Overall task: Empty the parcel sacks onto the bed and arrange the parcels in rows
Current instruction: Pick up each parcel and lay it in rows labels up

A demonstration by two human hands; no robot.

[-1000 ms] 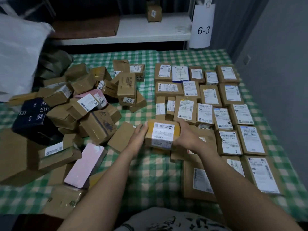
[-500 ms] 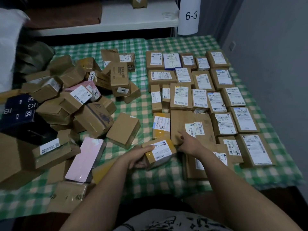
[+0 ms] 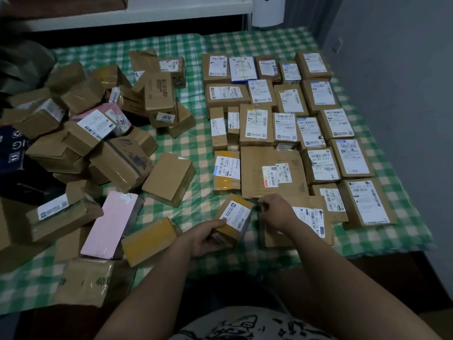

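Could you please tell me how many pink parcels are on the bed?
2 pink parcels: one in the left pile, one flat at its near edge. Others may be buried.

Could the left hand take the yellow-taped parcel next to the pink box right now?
Probably not yet: the left hand grips a small labelled parcel; the yellow-taped parcel lies uncovered beside it.

so there's a white shelf (image 3: 171,8) running along the back, with something brown (image 3: 73,2) lying on its left end. a white paper sign (image 3: 268,11) hangs at its right end, and further right of the shelf it's grey wall (image 3: 392,106) with a small wall plate (image 3: 338,44)
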